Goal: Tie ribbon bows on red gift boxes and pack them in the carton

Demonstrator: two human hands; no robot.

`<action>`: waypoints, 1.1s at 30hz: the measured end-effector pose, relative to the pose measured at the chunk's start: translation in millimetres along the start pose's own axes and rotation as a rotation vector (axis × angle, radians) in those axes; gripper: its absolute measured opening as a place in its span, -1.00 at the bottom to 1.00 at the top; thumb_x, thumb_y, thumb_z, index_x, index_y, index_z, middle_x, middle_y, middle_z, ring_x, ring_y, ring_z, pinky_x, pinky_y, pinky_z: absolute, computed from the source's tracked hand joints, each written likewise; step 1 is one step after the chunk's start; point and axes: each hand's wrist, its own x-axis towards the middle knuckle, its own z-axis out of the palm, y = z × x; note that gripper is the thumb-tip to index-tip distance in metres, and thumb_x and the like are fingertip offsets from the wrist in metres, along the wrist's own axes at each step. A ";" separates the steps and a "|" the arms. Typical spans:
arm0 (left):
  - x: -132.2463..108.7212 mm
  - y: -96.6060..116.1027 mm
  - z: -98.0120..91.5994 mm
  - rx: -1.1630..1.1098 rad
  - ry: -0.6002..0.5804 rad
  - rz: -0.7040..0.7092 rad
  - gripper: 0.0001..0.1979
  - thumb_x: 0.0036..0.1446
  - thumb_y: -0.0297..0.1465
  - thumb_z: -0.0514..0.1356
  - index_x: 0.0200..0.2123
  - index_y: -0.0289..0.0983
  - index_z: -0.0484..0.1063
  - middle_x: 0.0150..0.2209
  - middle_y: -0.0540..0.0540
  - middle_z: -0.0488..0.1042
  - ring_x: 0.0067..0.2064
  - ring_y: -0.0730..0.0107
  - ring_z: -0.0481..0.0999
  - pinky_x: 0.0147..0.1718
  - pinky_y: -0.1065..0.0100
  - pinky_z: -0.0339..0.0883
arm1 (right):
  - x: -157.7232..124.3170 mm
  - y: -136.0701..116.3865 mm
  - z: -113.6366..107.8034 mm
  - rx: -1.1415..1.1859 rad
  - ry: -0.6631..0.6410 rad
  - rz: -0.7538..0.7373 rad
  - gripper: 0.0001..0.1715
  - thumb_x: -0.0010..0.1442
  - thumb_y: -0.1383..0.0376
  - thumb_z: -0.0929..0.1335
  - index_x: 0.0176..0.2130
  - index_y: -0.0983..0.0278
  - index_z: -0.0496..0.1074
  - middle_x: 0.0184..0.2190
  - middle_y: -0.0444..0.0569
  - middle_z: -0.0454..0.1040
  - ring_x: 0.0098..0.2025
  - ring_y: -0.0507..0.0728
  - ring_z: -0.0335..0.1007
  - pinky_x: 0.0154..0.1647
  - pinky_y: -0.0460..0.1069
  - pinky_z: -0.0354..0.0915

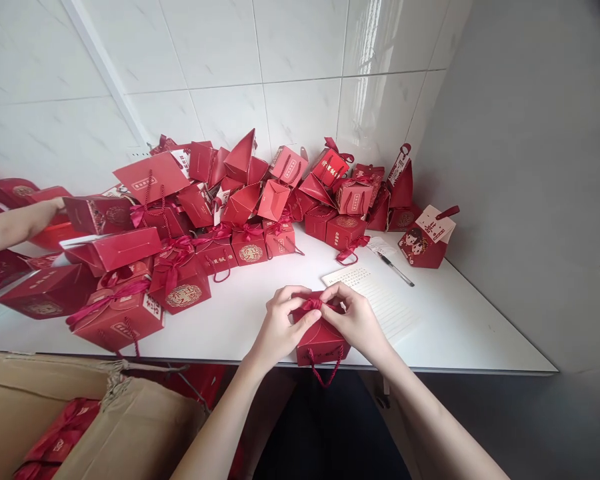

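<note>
A small red gift box (324,352) stands at the table's front edge, directly before me, its twisted cord handle hanging over the edge. On top of it, a dark red ribbon (312,304) is gathered in a knot or bow. My left hand (283,321) pinches the ribbon from the left, thumb and fingers closed on it. From the right, my right hand (353,315) grips the same ribbon between thumb and fingers, close to the left thumb. Parts of the ribbon and the lid are hidden behind my fingers.
Red gift boxes (250,248) pile up along the tiled wall. A lined notepad (380,303) and a pen (396,268) lie right of my hands. Another person's arm (20,223) reaches in at the left. Below the table, an open cardboard box (130,427) holds red packages.
</note>
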 end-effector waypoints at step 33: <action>8.7 -7.2 13.5 -0.346 -0.083 -0.195 -0.60 0.19 -0.23 0.02 -0.65 -0.27 0.28 0.08 -0.10 0.34 0.15 0.19 0.27 0.12 0.29 0.10 | -18.4 -5.6 -29.7 -0.528 0.032 -0.539 -0.93 0.19 0.32 0.34 -0.33 0.22 0.45 -0.04 0.09 0.33 0.00 0.23 0.31 -0.07 0.16 0.32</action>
